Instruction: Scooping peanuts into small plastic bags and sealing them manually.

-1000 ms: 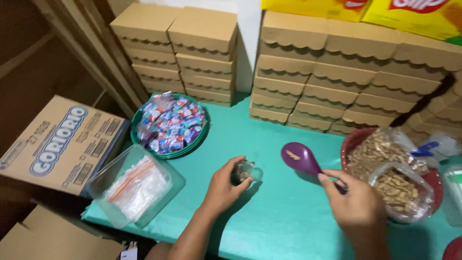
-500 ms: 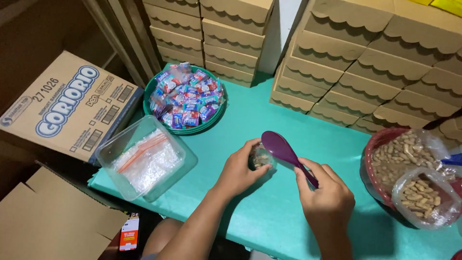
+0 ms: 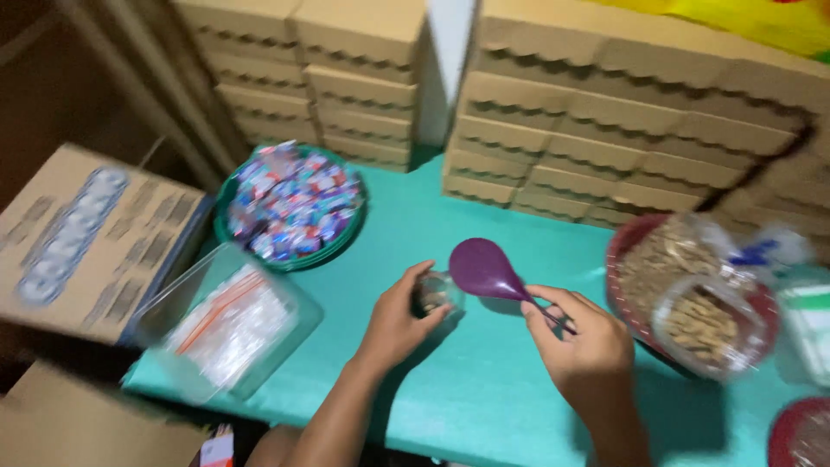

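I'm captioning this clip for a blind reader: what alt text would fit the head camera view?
A person's left hand holds a small clear bag on a teal table while the right hand holds a purple scoop beside it. Around them sit a green bowl of wrapped candies, a clear tub of plastic bags, a red bowl of peanuts and stacked cardboard boxes.

Dim, warm indoor light falls from above onto the teal tabletop [image 3: 484,389], and both forearms cast soft shadows on it toward the near edge. The whole frame is smeared by motion blur — worst left of the tabletop, where the printed cardboard carton [image 3: 78,233] is streaked. The stacked tan cardboard boxes [image 3: 605,130] behind the tabletop look soft, without glare — the far left corner sinks into darkness.
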